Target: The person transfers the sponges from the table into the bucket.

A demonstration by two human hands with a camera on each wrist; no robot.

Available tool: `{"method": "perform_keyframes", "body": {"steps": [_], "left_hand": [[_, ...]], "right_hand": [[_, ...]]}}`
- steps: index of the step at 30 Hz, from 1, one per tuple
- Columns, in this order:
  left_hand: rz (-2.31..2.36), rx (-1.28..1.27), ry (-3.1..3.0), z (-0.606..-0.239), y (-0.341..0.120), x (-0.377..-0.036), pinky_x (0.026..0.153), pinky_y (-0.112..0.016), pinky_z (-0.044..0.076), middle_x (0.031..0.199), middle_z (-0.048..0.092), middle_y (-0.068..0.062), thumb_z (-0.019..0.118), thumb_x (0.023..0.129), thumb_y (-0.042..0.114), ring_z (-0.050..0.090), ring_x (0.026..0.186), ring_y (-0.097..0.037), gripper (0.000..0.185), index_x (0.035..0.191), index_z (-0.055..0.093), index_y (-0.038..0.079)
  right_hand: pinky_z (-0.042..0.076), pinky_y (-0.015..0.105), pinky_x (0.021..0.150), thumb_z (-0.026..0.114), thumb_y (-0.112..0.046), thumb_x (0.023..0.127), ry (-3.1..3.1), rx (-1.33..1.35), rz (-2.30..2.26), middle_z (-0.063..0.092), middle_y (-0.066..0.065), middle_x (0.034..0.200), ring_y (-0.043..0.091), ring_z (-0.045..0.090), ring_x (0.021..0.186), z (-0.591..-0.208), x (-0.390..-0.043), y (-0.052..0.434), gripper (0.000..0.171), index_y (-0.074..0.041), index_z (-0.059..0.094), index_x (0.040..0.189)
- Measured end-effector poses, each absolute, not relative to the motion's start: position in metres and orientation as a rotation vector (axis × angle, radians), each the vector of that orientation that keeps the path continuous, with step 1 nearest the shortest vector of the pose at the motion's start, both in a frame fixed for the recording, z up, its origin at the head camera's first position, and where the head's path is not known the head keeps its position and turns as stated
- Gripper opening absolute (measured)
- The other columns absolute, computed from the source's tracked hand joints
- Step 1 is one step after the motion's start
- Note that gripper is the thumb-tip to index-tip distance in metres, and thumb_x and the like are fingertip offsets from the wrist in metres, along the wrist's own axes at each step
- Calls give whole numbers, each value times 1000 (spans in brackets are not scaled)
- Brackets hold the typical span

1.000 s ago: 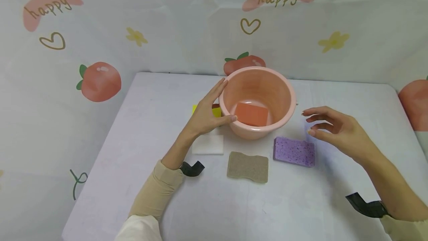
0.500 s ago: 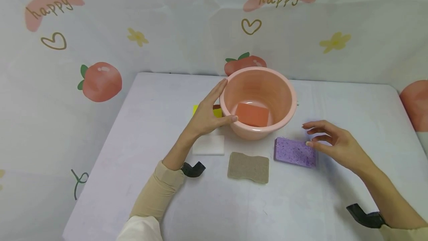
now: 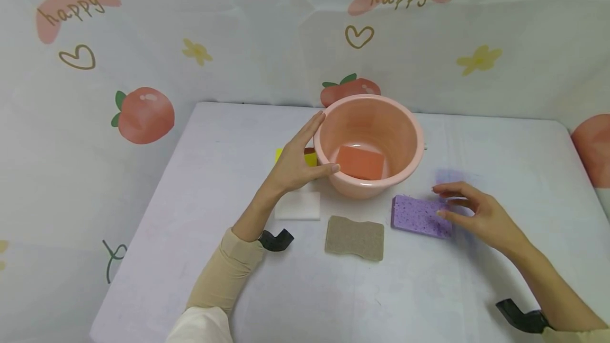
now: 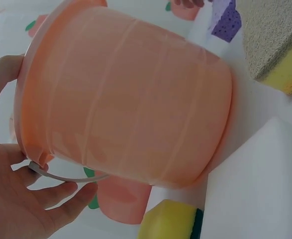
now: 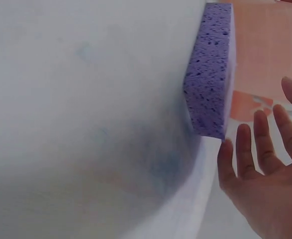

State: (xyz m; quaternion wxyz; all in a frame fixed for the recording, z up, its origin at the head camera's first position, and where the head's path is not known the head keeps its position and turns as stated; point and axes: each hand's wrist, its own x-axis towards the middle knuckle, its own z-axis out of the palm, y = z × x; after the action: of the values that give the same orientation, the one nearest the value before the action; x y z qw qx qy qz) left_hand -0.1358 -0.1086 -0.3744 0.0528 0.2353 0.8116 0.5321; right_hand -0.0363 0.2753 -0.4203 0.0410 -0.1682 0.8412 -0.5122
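Note:
A pink bucket [image 3: 364,190] stands upright near the table's back edge, with an orange rectangular block [image 3: 359,162] lying inside. My left hand [image 3: 294,165] holds the bucket's left rim, thumb over the edge; in the left wrist view its other fingers are by the rim and the thin handle [image 4: 68,178]. A purple sponge [image 3: 414,216] lies flat to the bucket's front right. Over its right end hovers my right hand [image 3: 476,216], fingers loosely bent and parted. In the right wrist view the little finger is close to the sponge [image 5: 210,74]; I cannot tell whether they touch.
In front of the bucket lies a grey-topped sponge [image 3: 355,238], yellow underneath. A white block [image 3: 297,206] is left of it. Partly hidden behind my left hand is a yellow sponge [image 4: 168,221] with a dark green side. A printed cloth [image 3: 267,25] hangs behind the table.
My right hand has come down and toward me, from beside the purple sponge to over its right end. The left hand and the bucket have stayed put.

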Motion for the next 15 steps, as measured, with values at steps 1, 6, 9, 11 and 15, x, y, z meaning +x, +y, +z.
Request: {"method": "perform_keyframes", "body": {"steps": [1,6,9,11,15], "left_hand": [[1619,715,2468,-374,-108,-136,102,-35,49,163,17,13,82,78,32,29,143,-8,102,160,22,21],[1628,715,2465,-374,-108,-136,101,-32,49,165,17,8,82,78,33,30,143,-7,102,160,23,20],[1630,724,2468,-375,-108,-136,100,-31,49,165,18,3,82,78,34,31,142,-7,101,159,23,20],[1630,725,2470,-375,-108,-137,100,-31,50,165,18,3,82,78,34,31,142,-7,101,159,23,20],[1628,717,2474,-375,-108,-136,99,-30,50,164,18,11,82,78,34,31,141,-6,101,159,23,21]], "right_hand": [[45,12,94,75,9,82,2578,-515,-1565,64,10,123,10,58,113,-422,-36,276,46,2,60,125],[41,9,95,76,5,82,2600,-508,-1511,62,3,126,3,55,114,-428,-33,276,51,0,58,130],[40,7,94,77,2,83,2625,-507,-1461,61,0,127,-1,53,114,-431,-32,277,52,-3,58,132],[39,7,94,77,0,84,2629,-504,-1445,61,0,127,-2,52,115,-432,-31,277,52,-4,59,132],[38,6,95,77,-2,84,2629,-506,-1427,61,-1,127,-6,49,117,-434,-30,277,51,-5,59,132]]}}
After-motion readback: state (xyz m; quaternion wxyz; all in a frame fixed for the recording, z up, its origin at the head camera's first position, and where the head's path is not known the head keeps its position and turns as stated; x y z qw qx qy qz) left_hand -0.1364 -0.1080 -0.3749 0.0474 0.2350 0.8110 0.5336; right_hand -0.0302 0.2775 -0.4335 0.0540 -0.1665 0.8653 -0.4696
